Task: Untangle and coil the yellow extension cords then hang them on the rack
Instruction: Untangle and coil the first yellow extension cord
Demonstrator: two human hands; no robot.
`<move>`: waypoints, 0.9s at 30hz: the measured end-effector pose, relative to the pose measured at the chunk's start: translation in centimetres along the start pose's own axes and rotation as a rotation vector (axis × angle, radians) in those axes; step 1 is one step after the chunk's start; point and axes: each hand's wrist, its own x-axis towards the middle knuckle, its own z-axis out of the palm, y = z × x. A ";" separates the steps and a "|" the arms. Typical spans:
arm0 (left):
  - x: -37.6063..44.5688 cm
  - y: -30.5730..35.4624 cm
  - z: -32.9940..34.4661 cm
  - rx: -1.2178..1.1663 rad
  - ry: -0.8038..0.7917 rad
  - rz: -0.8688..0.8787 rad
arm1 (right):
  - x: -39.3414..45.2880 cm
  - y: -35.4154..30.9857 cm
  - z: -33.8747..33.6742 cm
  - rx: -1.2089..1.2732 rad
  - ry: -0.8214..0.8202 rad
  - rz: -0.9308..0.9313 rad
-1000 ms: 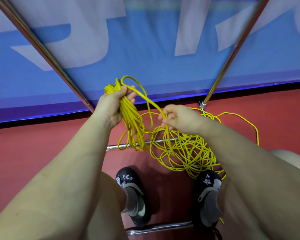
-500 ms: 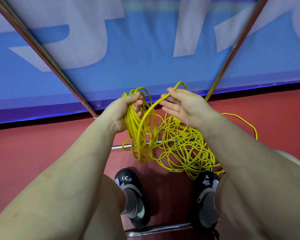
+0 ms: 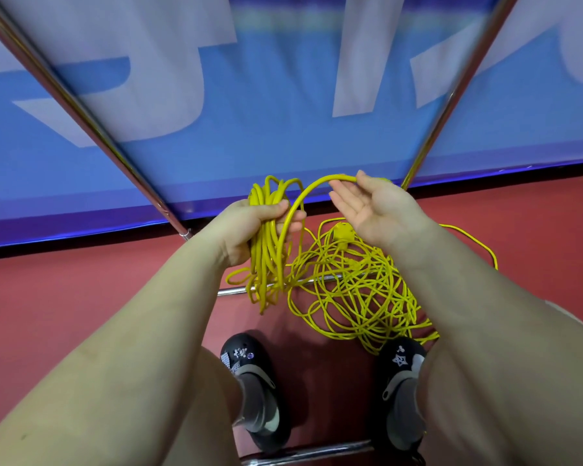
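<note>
My left hand [image 3: 253, 227] is closed around a hanging bundle of coiled yellow cord [image 3: 266, 264]. One strand arcs up from that bundle to my right hand [image 3: 374, 210], which is palm-up with fingers spread and pinches the strand between thumb and fingertips. Below my right hand a loose tangle of yellow extension cord [image 3: 357, 297] lies on the red floor, with a yellow plug [image 3: 342, 232] on top. The rack's two slanted metal poles [image 3: 81, 112] [image 3: 451, 95] rise on either side, and its low crossbar [image 3: 236, 290] runs behind the cords.
A blue banner with white lettering [image 3: 283, 95] stands right behind the rack. My two dark shoes [image 3: 253, 388] [image 3: 403, 388] stand on the red floor, the right one touching the tangle. Another metal bar [image 3: 303, 454] lies under my feet.
My right hand has lifted a strand from the tangle up and toward the bundle, turning palm-up. My left hand with the coil has dropped slightly and moved right.
</note>
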 end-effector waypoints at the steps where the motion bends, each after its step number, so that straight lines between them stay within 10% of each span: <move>1: 0.0 0.0 0.0 0.005 -0.011 0.005 | 0.1 -0.3 0.0 0.019 0.014 -0.011; 14: -0.4 -0.7 0.0 0.164 -0.111 0.057 | 0.4 0.4 0.2 -0.239 -0.247 -0.064; 20: -0.4 -0.5 0.0 0.080 0.018 0.079 | -0.6 2.8 -0.2 -0.954 -0.099 -0.353; 27: -3.5 -0.1 0.3 -0.126 0.131 0.101 | -3.1 6.1 -1.9 -1.454 -0.467 -0.389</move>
